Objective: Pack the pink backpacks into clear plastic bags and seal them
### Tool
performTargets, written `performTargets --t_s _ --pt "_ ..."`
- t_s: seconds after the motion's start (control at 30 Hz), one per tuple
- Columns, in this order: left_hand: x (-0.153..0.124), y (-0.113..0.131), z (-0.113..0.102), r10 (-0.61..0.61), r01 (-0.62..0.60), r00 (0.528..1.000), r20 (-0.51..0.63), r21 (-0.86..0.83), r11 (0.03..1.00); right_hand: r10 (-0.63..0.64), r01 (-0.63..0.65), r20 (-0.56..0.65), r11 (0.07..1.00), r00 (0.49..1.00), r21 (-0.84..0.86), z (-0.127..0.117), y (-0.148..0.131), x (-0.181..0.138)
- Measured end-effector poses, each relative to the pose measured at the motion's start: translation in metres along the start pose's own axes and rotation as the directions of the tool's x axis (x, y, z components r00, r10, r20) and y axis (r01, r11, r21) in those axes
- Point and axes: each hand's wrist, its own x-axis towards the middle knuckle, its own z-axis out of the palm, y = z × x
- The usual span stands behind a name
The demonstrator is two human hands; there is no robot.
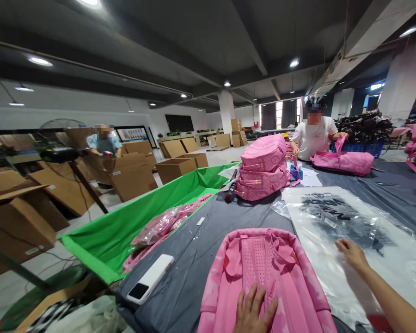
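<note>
A pink backpack lies back-side up on the grey table right in front of me. My left hand rests flat on its padded back panel, fingers spread. My right hand reaches out to the right and touches a stack of clear plastic bags with black print; its fingers are curled down on the top bag, and I cannot make out whether they grip it.
A white phone lies near the table's left edge. A green fabric bin holds bagged pink backpacks. A pile of pink backpacks stands further back. A person in white handles another backpack. Cardboard boxes fill the floor at left.
</note>
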Motion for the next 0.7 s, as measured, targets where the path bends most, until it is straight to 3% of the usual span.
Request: performTargets --t_s 0.13,0.23,0.3,0.33,0.37,0.43,0.5,0.53,0.6,0.7 --pt "0.001 -0.009 -0.006 -0.008 0.011 1.000 0.014 -0.148 0.989 -0.039 0.038 -0.067 0.999 0.997 -0.013 -0.032 -0.030 0.014" --pt "0.022 -0.010 -0.017 -0.030 0.083 0.991 0.132 -0.416 0.906 -0.140 0.140 -0.012 0.990 0.990 0.014 -0.045 -0.070 0.011" --pt "0.051 0.002 -0.028 -0.103 0.265 0.958 0.269 -0.685 0.679 -0.207 0.205 0.045 0.977 0.977 0.053 -0.045 -0.100 0.003" --pt "0.069 0.012 -0.034 -0.154 0.387 0.921 0.358 -0.789 0.477 -0.237 0.232 0.070 0.970 0.969 0.075 -0.042 -0.115 -0.002" --pt "0.086 0.025 -0.040 -0.181 0.505 0.862 0.474 -0.836 0.215 -0.263 0.254 0.090 0.962 0.961 0.099 -0.038 -0.130 -0.008" --pt "0.118 0.054 -0.050 -0.089 0.639 0.732 0.676 -0.725 -0.255 -0.304 0.284 0.125 0.947 0.945 0.153 -0.025 -0.157 -0.021" --pt "0.139 0.080 -0.056 -0.040 0.592 0.672 0.739 -0.569 -0.571 -0.334 0.301 0.151 0.931 0.930 0.206 -0.007 -0.181 -0.033" --pt "0.143 0.088 -0.059 -0.066 0.525 0.668 0.741 -0.532 -0.664 -0.348 0.308 0.161 0.924 0.924 0.228 0.003 -0.191 -0.038" --pt "0.139 0.095 -0.063 -0.212 0.384 0.650 0.730 -0.557 -0.737 -0.375 0.321 0.184 0.909 0.909 0.265 0.022 -0.209 -0.048" --pt "0.113 0.077 -0.072 -0.491 0.337 0.548 0.678 -0.715 -0.612 -0.413 0.326 0.239 0.885 0.878 0.333 0.045 -0.227 -0.071"
